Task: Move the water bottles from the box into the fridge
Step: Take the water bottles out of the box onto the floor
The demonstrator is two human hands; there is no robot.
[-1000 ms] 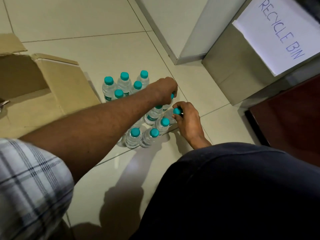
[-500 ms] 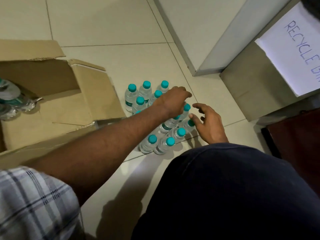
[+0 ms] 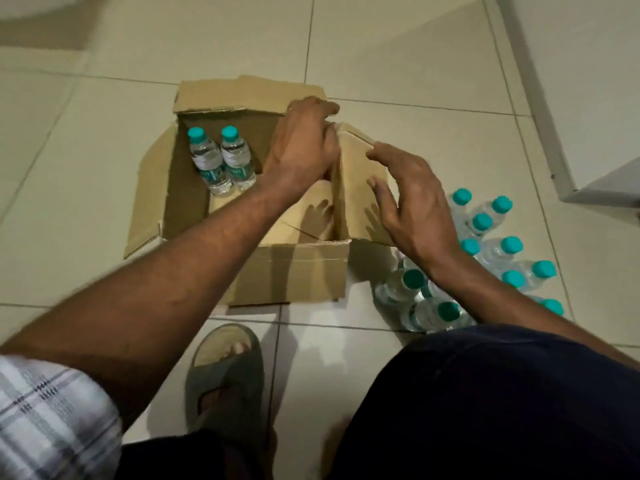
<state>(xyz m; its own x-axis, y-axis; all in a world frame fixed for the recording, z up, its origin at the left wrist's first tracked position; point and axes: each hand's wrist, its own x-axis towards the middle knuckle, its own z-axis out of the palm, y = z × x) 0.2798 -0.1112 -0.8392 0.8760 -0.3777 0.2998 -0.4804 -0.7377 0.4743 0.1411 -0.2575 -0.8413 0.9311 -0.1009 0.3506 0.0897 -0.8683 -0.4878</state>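
Note:
An open cardboard box (image 3: pixel 291 271) sits on the tiled floor in front of me. Two clear water bottles with teal caps (image 3: pixel 221 161) stand together in its far left corner. Several more teal-capped bottles (image 3: pixel 485 251) stand grouped on the floor to the right of the box. My left hand (image 3: pixel 304 143) reaches over the box and rests at the top of its right wall, fingers curled there. My right hand (image 3: pixel 412 199) hovers over the box's right flap (image 3: pixel 356 168) with fingers spread and holds nothing.
My sandalled foot (image 3: pixel 225 379) is planted just in front of the box, and my dark-trousered knee (image 3: pixel 485 403) fills the lower right. A white cabinet or appliance base (image 3: pixel 602 188) stands at the right edge. The fridge interior is out of view.
My view has swung left from the floor bottles to the box. Both hands left the bottles on the floor and moved to the box's right side.

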